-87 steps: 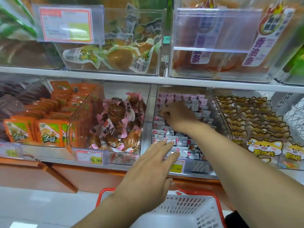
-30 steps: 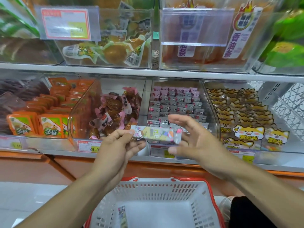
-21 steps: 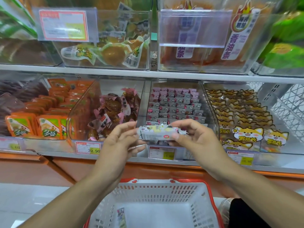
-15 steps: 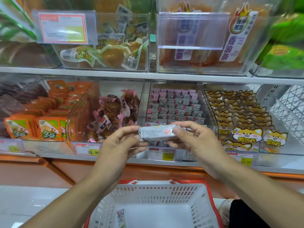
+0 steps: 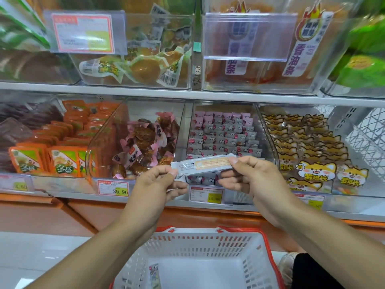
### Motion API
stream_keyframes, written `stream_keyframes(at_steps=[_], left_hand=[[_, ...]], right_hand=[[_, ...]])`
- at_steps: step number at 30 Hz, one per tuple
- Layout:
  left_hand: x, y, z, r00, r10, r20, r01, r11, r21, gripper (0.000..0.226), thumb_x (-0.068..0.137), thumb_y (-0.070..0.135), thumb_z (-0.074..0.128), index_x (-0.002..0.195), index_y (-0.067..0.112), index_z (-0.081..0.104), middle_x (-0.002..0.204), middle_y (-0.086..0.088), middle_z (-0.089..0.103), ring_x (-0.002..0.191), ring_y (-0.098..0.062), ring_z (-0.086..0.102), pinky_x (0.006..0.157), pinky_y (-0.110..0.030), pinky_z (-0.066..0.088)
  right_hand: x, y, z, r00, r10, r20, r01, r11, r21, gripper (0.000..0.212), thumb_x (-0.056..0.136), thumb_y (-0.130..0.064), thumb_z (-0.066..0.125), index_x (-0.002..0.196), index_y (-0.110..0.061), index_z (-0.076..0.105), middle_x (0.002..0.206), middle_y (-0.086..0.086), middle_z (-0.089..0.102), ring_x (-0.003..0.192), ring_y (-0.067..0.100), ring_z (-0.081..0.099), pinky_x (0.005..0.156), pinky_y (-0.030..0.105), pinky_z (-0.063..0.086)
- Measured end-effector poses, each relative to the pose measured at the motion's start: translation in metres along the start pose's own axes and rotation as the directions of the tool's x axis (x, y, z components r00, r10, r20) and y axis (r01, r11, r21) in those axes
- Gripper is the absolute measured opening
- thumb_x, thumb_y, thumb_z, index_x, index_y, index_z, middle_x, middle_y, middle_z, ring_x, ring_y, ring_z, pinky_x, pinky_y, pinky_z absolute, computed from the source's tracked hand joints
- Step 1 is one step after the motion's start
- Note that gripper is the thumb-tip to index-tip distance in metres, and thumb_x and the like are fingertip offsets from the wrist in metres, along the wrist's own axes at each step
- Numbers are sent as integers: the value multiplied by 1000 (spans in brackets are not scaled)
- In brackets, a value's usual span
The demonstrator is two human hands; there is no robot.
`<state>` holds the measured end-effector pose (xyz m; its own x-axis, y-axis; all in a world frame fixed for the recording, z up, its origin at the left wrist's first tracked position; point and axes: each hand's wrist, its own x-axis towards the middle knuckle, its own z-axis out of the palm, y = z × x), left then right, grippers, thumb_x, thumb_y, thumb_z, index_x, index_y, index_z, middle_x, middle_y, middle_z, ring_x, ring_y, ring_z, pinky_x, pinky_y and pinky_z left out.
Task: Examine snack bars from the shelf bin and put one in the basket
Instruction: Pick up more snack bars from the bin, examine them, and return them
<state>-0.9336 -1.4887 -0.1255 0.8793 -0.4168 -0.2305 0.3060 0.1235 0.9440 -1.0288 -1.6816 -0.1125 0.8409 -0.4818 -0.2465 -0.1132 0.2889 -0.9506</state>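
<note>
A long snack bar (image 5: pixel 205 166) in a silvery wrapper with an orange printed panel is held level in front of the shelf. My left hand (image 5: pixel 158 184) pinches its left end and my right hand (image 5: pixel 252 176) pinches its right end. Behind it stands the clear shelf bin (image 5: pixel 224 138), filled with rows of pink and grey wrapped bars. Below my arms sits the white basket (image 5: pixel 187 238) with a red rim; one small wrapped snack (image 5: pixel 154 275) lies on its floor at the left.
A bin of brown pink-wrapped snacks (image 5: pixel 143 142) is to the left, with orange packets (image 5: pixel 62 142) beyond it. Cat-print packs (image 5: pixel 308 155) fill the bin on the right. Price tags (image 5: pixel 113 187) line the shelf edge. An upper shelf (image 5: pixel 187 94) holds more clear bins.
My right hand took a bar out of the bin and brought it forward. Both hands now hold it, and it has been turned from its coloured face to its printed back.
</note>
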Motion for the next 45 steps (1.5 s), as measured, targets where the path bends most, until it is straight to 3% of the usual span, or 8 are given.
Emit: stream_keyframes(at_steps=[5, 12, 19, 27, 31, 35, 40, 45], left_hand=[[4, -2, 1, 999, 25, -38, -24, 999, 30, 7, 100, 6, 57, 94, 8, 61, 64, -4, 66, 63, -11, 68, 63, -20, 58], [7, -1, -3, 999, 22, -46, -19, 998, 63, 28, 98, -1, 55, 85, 17, 73, 70, -6, 71, 62, -14, 67, 62, -21, 57], [12, 5, 0, 987, -160, 4, 155, 949, -276, 34, 94, 0, 56, 71, 6, 80, 63, -8, 66, 54, -10, 63, 54, -22, 56], [12, 11, 0, 898, -390, 204, 440, 781, -444, 22, 72, 1, 60, 54, 1, 71, 61, -7, 59, 51, -10, 58, 48, -21, 55], [14, 10, 6, 927, -317, 201, 374, 820, -433, 17, 84, 3, 61, 90, -4, 75, 81, -16, 72, 71, -22, 74, 64, -32, 63], [10, 5, 14, 991, 21, 134, -45, 983, 176, 22, 97, 10, 60, 112, 19, 74, 112, 1, 76, 102, -12, 73, 86, -23, 58], [0, -15, 20, 838, 294, 460, -540, 320, 779, 50, 95, 36, 63, 142, 42, 47, 144, 32, 38, 128, 17, 31, 112, -13, 19], [-1, -24, 26, 830, 264, 491, -551, 262, 792, 62, 97, 41, 58, 152, 39, 30, 156, 29, 16, 142, 11, 8, 101, -2, -7]], right_hand=[[2, 2, 1, 997, -66, -44, 62, 995, -77, 25, 98, -25, 65, 75, -16, 68, 85, 7, 76, 76, 19, 74, 72, 28, 62], [8, 4, 1, 994, -90, 62, 88, 996, 30, 11, 99, -18, 62, 107, -11, 59, 107, 11, 76, 89, 29, 76, 75, 31, 61], [13, 4, -8, 899, -207, 385, 277, 952, -134, 63, 74, -14, 86, 127, -39, 62, 92, 2, 71, 91, 19, 70, 89, 30, 56], [19, -4, -10, 907, -351, 231, 411, 858, -308, 36, 69, -33, 85, 104, -34, 77, 95, -1, 73, 84, 15, 66, 72, 25, 58], [26, -8, -3, 937, -304, 169, 324, 940, -107, 36, 74, -26, 79, 107, -16, 69, 100, 4, 78, 90, 20, 75, 74, 24, 60], [52, -20, 0, 934, -322, -154, 322, 946, -28, 36, 78, -19, 81, 106, -11, 60, 102, 8, 76, 96, 28, 74, 81, 35, 62], [97, -29, 8, 795, -575, -194, 460, 779, -427, 31, 83, -8, 81, 98, -24, 59, 91, -18, 69, 81, -1, 67, 73, 23, 58], [138, -24, 29, 777, -629, -9, 457, 575, -678, 29, 90, -12, 72, 102, -31, 54, 87, -25, 59, 77, -13, 62, 64, 5, 44]])
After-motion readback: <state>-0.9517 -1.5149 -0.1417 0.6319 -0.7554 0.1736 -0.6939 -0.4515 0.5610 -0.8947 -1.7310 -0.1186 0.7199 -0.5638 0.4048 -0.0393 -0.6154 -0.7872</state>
